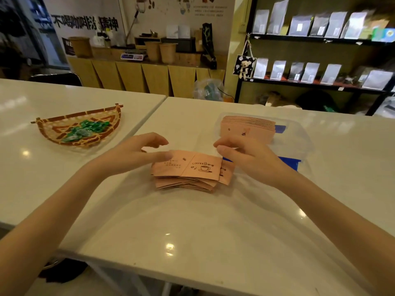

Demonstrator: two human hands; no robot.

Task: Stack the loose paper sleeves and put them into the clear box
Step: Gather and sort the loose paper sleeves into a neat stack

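A loose, uneven pile of pink paper sleeves [192,174] printed with a coffee cup lies on the white table in front of me. My left hand [139,152] rests its thumb on the top sleeve's left end, fingers curled above it. My right hand [248,154] hovers at the pile's right end, fingers bent and apart, thumb near the top sleeve's corner. Behind my right hand stands the clear box [299,137] with blue clips. A neat stack of sleeves [248,127] stands on edge inside it.
A woven bamboo basket [53,124] with green wrapped sweets sits on the adjoining table at the left. A seam runs between the two tables. Shelves with pouches stand at the back right, a wooden counter behind.
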